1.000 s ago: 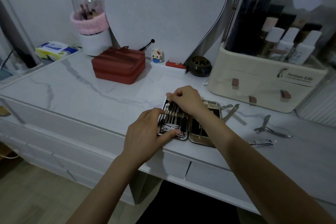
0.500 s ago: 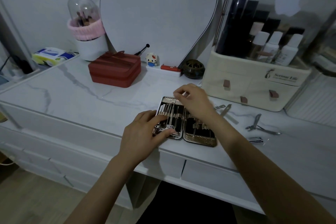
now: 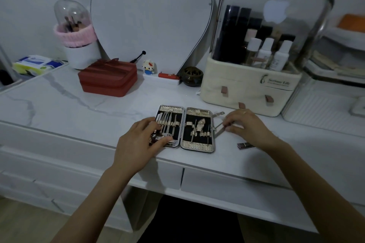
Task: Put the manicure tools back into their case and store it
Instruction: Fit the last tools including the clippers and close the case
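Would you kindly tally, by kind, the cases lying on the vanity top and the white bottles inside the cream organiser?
Open manicure case: 1
Red zip case: 1
White bottles: 3
Total: 5

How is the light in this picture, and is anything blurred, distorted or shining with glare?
Head view: dim, bluish room light. The right hand is slightly motion-blurred over the loose metal tool. The wide lens bows the desk edge. The organizer's clear lid carries a pale reflection. The open case is fairly sharp.
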